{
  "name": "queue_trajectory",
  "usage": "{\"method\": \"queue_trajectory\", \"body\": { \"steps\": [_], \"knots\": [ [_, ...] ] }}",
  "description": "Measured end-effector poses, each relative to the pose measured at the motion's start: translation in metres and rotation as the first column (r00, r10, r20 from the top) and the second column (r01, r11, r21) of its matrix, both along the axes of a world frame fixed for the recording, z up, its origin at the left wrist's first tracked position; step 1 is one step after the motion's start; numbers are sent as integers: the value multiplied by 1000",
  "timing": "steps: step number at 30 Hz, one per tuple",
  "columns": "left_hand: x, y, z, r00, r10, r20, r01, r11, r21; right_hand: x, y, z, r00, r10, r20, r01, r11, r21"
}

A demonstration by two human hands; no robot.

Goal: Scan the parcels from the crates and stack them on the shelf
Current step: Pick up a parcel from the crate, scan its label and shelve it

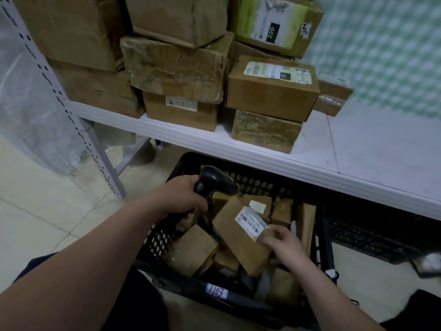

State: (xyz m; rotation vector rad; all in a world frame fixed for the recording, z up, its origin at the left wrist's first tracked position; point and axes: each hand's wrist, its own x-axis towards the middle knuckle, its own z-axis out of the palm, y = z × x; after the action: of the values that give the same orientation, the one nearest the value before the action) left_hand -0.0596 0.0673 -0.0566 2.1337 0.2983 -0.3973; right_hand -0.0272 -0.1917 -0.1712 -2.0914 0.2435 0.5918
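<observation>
We grip the scanner point(214, 180) in our left hand point(183, 197) at centre-left of the frame, fingers wrapped round its handle and its head aimed down toward the lower right. Our right hand point(284, 244), at lower right, holds the brown parcel point(238, 237) by its near end with fingers curled over the edge. The parcel is tilted up above the black crate point(162, 235), and we cannot tell whether its lower end rests on the other parcels. Its white barcode label point(250, 219) faces up, near the scanner head. To scan cleanly, we judge we should turn the label square to the scanner and hold the parcel steady. Our fingertips lie just beside the label's lower corner, so they must not slide over the bars. For the lift afterwards, the front lip of the white shelf point(358, 151) overhangs the crate's far side, so the parcel should come up toward us before it goes forward. The stacked boxes point(272, 91) fill the upper middle and left of the frame. The bare shelf board at the right looks like the easiest landing place. A second crate point(370, 230) sits under the shelf at right, and the perforated upright point(71, 115) bounds the left.
</observation>
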Motion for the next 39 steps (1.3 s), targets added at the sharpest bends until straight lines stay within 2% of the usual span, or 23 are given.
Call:
{"method": "queue_trajectory", "body": {
  "steps": [5, 10, 13, 19, 24, 27, 31, 39],
  "knots": [
    [-4, -6, 11, 1000, 24, 6, -22, 987, -159, -7, -21, 65, 997, -67, -26, 72, 945, 319],
    [-12, -13, 18, 994, 107, -15, -103, 902, -420, -15, -24, 108, 996, -78, 47, 50, 895, 444],
    [-12, -11, 19, 990, 141, 2, -122, 863, -490, -19, -23, 121, 989, -117, 86, 60, 868, 493],
    [-11, -12, 22, 975, 163, 150, -69, 868, -491, -16, -20, 135, 936, -286, 205, 144, 843, 519],
    [-14, -8, 33, 959, 41, 279, 68, 926, -370, -9, -13, 139, 910, -351, 222, 197, 836, 512],
    [-16, -6, 36, 957, -17, 289, 118, 934, -337, -6, -6, 137, 911, -359, 201, 214, 830, 516],
    [-17, 1, 34, 965, -66, 255, 159, 917, -366, -6, 2, 139, 916, -352, 192, 214, 833, 510],
    [-17, 9, 32, 973, -67, 221, 157, 893, -422, -4, 9, 139, 922, -347, 171, 217, 830, 514]
  ]
}}
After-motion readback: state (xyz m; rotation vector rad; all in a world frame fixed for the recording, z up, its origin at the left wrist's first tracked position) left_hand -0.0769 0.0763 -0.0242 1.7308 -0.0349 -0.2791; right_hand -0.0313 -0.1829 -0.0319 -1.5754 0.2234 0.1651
